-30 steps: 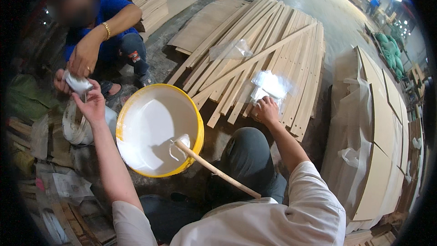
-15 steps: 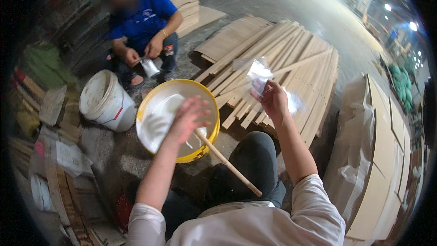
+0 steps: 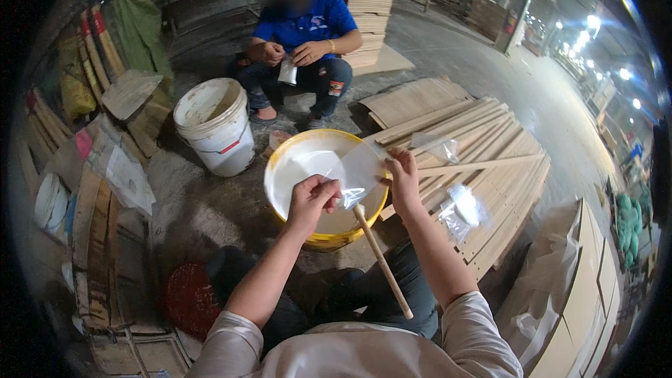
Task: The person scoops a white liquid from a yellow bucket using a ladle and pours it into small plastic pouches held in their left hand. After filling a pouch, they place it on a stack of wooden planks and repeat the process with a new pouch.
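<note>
A clear plastic bag (image 3: 362,168) is stretched between my hands above a yellow-rimmed bucket (image 3: 383,218). My left hand (image 3: 313,201) pinches its near left edge with closed fingers. My right hand (image 3: 402,180) grips the right side between thumb and fingers. White powder or paste (image 3: 297,171) fills part of the bucket; I cannot tell which. A wooden stick (image 3: 383,262) leans out over the rim towards my lap. Beside my right forearm, a clear bag with white contents (image 3: 463,206) lies on wooden slats (image 3: 500,189).
Across from me a person in a blue shirt (image 3: 304,24) squats, holding a small bag of white material (image 3: 288,70). A white pail (image 3: 217,129) stands left of the bucket. Another clear bag (image 3: 437,147) rests on the slats. Stacked boards (image 3: 577,287) rise at right; a red stool (image 3: 190,299) sits near my left leg.
My hands have come together over the bucket, and the left, open before, now grips a clear bag. The right has moved left from over the slats. The whole view has shifted.
</note>
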The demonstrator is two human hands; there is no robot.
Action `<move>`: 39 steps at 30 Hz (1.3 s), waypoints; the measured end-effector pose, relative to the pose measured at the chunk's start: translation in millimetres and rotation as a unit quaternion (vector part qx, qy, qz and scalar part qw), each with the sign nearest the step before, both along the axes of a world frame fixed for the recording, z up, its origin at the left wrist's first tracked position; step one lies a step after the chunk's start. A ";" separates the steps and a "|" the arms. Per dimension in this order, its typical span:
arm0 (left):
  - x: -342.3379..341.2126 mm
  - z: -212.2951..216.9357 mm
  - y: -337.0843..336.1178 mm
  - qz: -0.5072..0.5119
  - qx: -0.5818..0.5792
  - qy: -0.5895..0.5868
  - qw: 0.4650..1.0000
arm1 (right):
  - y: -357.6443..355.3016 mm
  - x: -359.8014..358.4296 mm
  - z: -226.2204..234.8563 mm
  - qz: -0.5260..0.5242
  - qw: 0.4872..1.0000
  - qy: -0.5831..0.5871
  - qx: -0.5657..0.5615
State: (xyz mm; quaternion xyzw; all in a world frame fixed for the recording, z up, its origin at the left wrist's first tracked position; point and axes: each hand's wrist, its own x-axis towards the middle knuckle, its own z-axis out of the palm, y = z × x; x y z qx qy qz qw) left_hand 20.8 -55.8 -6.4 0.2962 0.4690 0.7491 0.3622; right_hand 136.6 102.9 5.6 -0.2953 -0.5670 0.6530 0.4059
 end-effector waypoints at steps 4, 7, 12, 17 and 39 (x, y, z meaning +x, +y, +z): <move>-22.2 2.3 -40.7 0.143 -0.036 0.092 0.985 | -49.1 -16.0 14.6 0.114 0.929 -0.089 0.340; -14.3 14.9 -59.7 0.135 -0.005 0.056 0.989 | -103.6 -27.0 49.5 0.234 0.840 -0.089 0.481; -15.4 13.3 -84.0 0.091 0.039 -0.015 0.995 | -116.5 -42.4 44.2 0.419 0.854 -0.068 0.302; -18.7 19.6 -107.5 0.056 0.007 -0.014 0.998 | -117.8 -44.6 29.4 0.447 0.851 0.002 0.276; -0.8 31.9 -105.1 0.209 -0.085 0.245 0.943 | -122.0 -32.8 24.5 0.293 0.896 0.004 0.333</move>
